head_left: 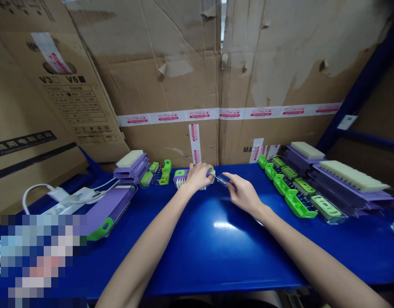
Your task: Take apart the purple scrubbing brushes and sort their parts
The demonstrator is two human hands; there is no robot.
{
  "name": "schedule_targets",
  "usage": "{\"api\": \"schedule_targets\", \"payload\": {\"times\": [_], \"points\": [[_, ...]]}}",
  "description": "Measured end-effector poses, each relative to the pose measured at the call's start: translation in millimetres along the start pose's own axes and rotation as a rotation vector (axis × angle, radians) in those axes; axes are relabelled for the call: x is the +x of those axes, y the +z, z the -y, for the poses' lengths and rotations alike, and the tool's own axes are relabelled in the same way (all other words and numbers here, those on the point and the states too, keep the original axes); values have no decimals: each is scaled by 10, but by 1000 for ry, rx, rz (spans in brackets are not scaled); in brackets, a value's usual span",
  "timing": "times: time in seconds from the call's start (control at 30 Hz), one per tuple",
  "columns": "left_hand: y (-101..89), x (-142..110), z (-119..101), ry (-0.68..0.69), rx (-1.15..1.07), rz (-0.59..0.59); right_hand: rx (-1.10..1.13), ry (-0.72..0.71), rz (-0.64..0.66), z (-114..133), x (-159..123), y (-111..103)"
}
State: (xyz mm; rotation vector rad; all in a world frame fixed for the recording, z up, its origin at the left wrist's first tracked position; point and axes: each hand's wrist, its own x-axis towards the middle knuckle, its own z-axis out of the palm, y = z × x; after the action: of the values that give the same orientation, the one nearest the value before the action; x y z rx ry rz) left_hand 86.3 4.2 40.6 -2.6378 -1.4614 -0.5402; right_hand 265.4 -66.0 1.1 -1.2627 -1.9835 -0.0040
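Observation:
My left hand [198,177] is closed over a purple brush [180,175] with green end parts and white bristles facing down, pressed onto the blue tabletop. Part of the brush is hidden beneath my fingers. My right hand [245,194] grips a screwdriver [220,179] with a thin metal shaft and what looks like a clear handle. Its tip points left and meets the brush's right end, though contact is too small to make out exactly.
Purple brush bodies [132,169], light-green pieces [147,179] and a green end part [165,173] sit at left. More green end parts [282,185] and purple bodies [351,188] line the right. A white power strip [67,201] lies left; cardboard [171,85] walls the back.

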Motion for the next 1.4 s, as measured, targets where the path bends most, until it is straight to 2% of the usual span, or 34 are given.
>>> {"api": "schedule_targets", "payload": {"times": [0.1,0.2,0.33,0.43,0.63,0.9,1.1,1.3,1.4], "points": [[8,20,-26,9,5,16,-84,58,-65,-131,32,-101],[10,34,-57,-8,24,31,-203,252,-106,-289,68,-165],[-3,47,-90,-44,27,50,-350,516,42,-411,97,-216],[-11,58,-108,-76,23,54,-407,598,158,-422,98,-230],[6,61,-132,-97,29,30,-445,613,230,-418,85,-214],[6,55,-124,-39,-46,-22,-446,604,253,-403,90,-218],[22,100,-114,-47,-89,-23,-445,602,247,-400,88,-218],[58,142,-124,-19,-162,-146,-437,596,234,-418,74,-196],[47,156,-166,-27,-202,-235,-429,575,180,-442,65,-175]]}}
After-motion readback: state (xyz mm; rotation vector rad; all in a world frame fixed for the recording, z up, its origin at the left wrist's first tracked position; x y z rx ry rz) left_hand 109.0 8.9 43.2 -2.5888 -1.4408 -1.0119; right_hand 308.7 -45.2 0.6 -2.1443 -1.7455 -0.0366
